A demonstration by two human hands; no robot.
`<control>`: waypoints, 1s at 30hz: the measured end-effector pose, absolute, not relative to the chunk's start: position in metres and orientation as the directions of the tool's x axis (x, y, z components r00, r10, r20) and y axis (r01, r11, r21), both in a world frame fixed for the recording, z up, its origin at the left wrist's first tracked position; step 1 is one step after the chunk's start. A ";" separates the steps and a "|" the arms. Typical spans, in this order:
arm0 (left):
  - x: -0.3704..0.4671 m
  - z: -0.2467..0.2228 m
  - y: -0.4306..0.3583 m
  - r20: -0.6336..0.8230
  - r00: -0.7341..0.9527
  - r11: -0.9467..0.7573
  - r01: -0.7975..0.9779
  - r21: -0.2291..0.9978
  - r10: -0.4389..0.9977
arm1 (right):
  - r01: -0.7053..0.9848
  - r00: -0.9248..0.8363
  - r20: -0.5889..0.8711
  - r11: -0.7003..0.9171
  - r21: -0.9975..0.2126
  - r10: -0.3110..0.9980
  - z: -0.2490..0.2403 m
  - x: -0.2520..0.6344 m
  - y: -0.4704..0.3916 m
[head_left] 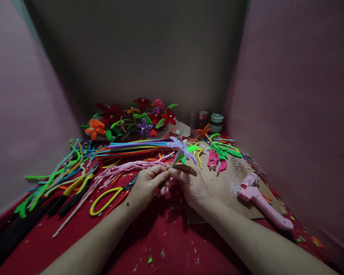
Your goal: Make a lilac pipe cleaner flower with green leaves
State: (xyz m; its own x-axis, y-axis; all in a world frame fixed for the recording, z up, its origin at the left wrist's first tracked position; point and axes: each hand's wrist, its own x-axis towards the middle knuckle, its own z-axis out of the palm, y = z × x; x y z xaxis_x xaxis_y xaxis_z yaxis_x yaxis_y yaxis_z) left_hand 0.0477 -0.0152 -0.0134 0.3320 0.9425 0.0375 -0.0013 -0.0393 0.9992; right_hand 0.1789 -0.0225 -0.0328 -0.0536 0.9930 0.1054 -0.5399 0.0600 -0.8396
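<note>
A lavender pipe-cleaner flower with a bright green leaf is held up over the middle of the table, its blossom tilted away to the upper right. Its stem runs down into the pinched fingers of both my hands. My left hand grips the stem's lower end with thumb and forefinger. My right hand meets it there, also closed on the stem. Below the fingers a bit of pink shows, too small to name. Scissors with yellow handles lie beside my left hand, their blades partly hidden.
Yellow-black pliers and loose pipe cleaners lie at the left. Finished flowers stand along the back, with jars to their right. A pink glue gun rests on the cardboard at right. Scraps dot the red cloth.
</note>
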 end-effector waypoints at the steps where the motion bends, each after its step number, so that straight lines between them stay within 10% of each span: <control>1: 0.049 -0.014 -0.017 0.093 0.293 -0.120 0.073 0.990 0.952 | -0.564 -0.060 0.090 0.040 -0.825 0.994 -0.032 0.179 -0.023; 9: 0.049 -0.023 -0.022 0.394 0.211 -0.446 0.362 0.819 0.895 | -0.467 0.040 0.163 0.163 -0.869 0.986 -0.030 0.179 -0.025; 20: 0.054 -0.017 -0.017 0.054 0.179 -0.054 -0.009 0.999 0.982 | -0.306 0.033 0.277 0.274 -0.912 0.960 -0.033 0.178 -0.024; 30: 0.048 -0.016 -0.012 -0.131 0.484 0.273 -0.234 0.933 0.865 | -0.377 -0.029 0.213 0.186 -0.907 0.977 -0.032 0.183 -0.020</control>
State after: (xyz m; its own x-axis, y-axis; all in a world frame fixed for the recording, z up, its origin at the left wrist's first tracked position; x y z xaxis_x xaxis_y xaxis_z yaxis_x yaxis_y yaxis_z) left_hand 0.0479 -0.0117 -0.0156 0.4839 0.8652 -0.1315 -0.2342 0.2728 0.9331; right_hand 0.1831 -0.0197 -0.0315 -0.0292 0.9766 0.2130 -0.3774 0.1865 -0.9071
